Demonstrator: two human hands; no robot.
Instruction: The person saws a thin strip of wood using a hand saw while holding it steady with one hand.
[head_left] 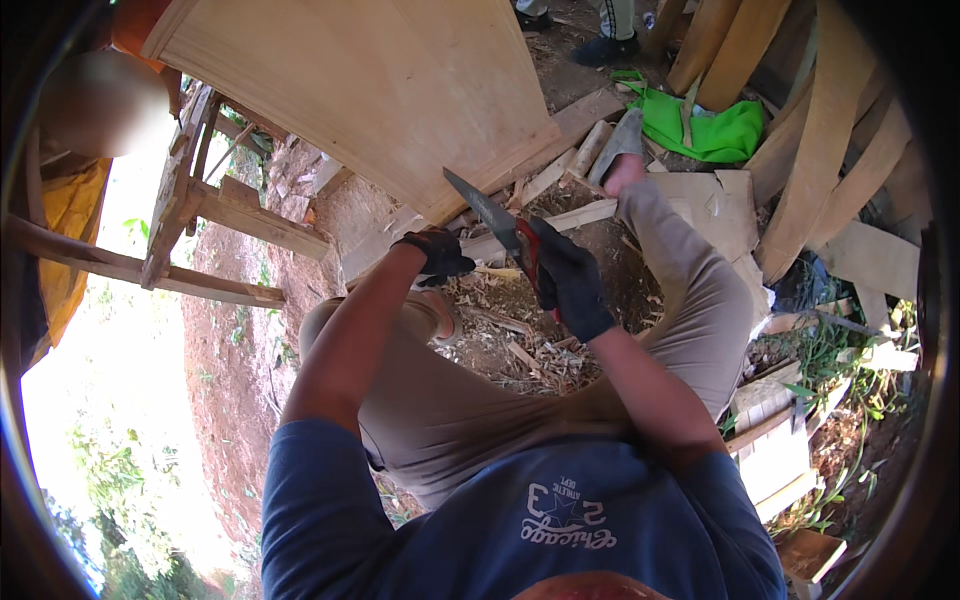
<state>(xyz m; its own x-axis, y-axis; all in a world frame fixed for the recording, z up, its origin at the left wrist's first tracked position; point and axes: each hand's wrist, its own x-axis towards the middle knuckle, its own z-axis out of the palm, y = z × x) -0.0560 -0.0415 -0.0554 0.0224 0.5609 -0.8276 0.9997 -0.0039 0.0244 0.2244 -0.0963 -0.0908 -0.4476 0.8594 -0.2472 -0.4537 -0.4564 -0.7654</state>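
Head view, looking down on a seated worker and a ground strewn with wood shavings [545, 370]. The right hand [572, 285], in a dark glove, is closed around the red handle of a saw [488, 214]. The saw is raised between the knees, its blade slanting away to the upper left; the tip overlaps the lower part of a broad pale wooden panel [370, 100], though contact cannot be determined. The left hand [438, 253], likewise gloved, lies just below the panel's lower corner with fingers curled; whether it grips anything cannot be told. To the left stands a rough timber frame [250, 218]; to the upper right, long curved planks [820, 140] lean beside a bright green cloth item [710, 128]. The worker wears a blue shirt [430, 545] and tan trousers [430, 410]. A second person's dark shoe [605, 48] appears beyond the panel, and yellow fabric [72, 265] hangs at far left.
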